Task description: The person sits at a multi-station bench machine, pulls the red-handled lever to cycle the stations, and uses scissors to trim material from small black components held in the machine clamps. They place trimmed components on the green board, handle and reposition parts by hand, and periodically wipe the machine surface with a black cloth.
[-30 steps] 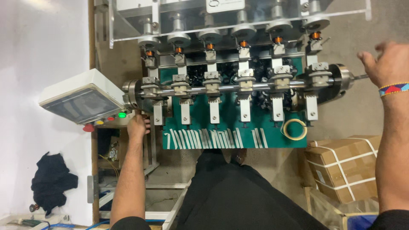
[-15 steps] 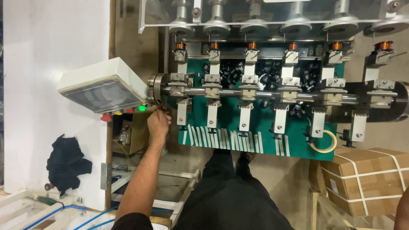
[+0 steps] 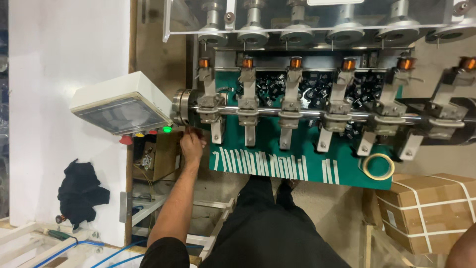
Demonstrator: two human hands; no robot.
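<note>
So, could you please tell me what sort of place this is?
Probably a small factory floor for winding coils. A multi-station winding machine carries copper-wound bobbins, a control box with coloured buttons sits beside it, and a strapped carton stands nearby.

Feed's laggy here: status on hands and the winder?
Left hand at the green-lit button under the control box. Right hand out of view. Shaft unobstructed.

Right hand out of frame, only a forearm sliver [image 3: 463, 248] at bottom-right corner. Left hand [image 3: 191, 144] fingertips hidden under the steel shaft's left end [image 3: 186, 106]. Sixth copper-wound bobbin [image 3: 467, 63] cut by right edge.
</note>
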